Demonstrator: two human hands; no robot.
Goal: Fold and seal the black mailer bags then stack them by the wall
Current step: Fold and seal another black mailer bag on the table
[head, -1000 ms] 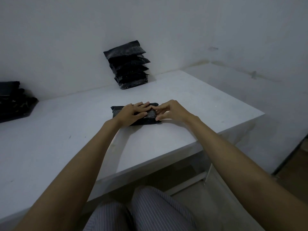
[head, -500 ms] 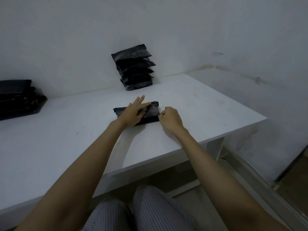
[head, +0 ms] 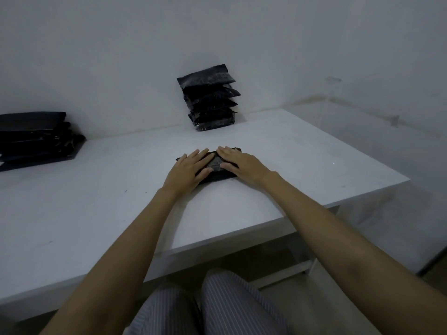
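A folded black mailer bag (head: 216, 167) lies on the white table (head: 96, 201) in front of me, mostly covered by my hands. My left hand (head: 188, 169) lies flat on its left half with fingers straight. My right hand (head: 239, 162) presses flat on its right half, fingers straight and pointing left. The fingertips of both hands nearly meet over the bag's middle. A stack of several sealed black mailer bags (head: 210, 100) leans against the wall at the back of the table.
A pile of flat black mailer bags (head: 36, 139) sits at the far left by the wall. The table's right edge and corner (head: 406, 181) drop off to the floor. My striped trousers (head: 212, 308) show below the front edge.
My right hand, pinching the bag's right end half a second ago, now lies flat on top of it. My left hand stays pressed on the bag.
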